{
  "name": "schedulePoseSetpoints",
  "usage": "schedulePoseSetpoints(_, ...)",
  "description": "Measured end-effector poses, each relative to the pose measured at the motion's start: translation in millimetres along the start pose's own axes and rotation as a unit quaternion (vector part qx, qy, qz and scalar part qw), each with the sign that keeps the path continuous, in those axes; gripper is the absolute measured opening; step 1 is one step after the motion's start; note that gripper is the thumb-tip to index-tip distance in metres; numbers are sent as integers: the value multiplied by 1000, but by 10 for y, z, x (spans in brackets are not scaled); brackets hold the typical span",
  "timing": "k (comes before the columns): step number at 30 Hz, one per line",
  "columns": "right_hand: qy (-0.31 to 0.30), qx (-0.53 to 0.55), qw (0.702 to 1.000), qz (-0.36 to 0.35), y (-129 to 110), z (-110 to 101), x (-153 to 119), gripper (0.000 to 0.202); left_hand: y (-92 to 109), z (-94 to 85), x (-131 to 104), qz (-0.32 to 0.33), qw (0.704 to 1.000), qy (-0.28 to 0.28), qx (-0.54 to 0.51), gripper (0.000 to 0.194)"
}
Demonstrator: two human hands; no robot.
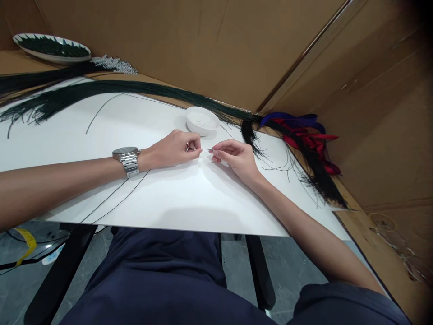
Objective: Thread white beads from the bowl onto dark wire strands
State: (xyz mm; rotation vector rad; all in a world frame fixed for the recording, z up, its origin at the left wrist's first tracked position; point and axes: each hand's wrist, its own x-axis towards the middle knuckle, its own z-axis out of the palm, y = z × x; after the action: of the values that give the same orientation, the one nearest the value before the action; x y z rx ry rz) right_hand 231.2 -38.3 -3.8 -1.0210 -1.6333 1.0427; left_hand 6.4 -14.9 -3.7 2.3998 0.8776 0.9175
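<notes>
My left hand (pixel 177 149), with a metal wristwatch (pixel 127 158) on its wrist, pinches a thin dark cord (pixel 206 150). Facing it, my right hand (pixel 235 158) pinches the same cord, so a short stretch spans the small gap between my fingertips. Two long strands (pixel 118 192) run from under my left wrist down over the table's front edge. Just behind my hands sits a white bowl (pixel 203 121) with small pale bits inside, too small to make out.
A long bundle of dark green cords (pixel 135 88) lies along the back of the white table (pixel 189 198). Red ribbon (pixel 311 144) and blue ribbon (pixel 294 121) lie at the right. A patterned dish (pixel 52 47) and striped black-and-white pieces (pixel 117 64) stand back left. Cardboard walls (pixel 189 49) enclose the table.
</notes>
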Motion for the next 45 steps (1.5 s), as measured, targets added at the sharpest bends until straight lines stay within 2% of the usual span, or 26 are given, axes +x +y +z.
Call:
schedulePoseSetpoints(14, -4, -34, 999, -1, -15, 41, -32, 20, 14, -8, -32, 16, 999, -30, -2, 8)
schedulePoseSetpoints(26, 2, -23, 999, 26, 12, -6, -6, 23, 12, -19, -39, -40, 998, -31, -25, 10)
schedulePoseSetpoints(45, -5, 21, 999, 50, -28, 35, -2, 22, -11, 3, -55, -49, 998, -34, -34, 18)
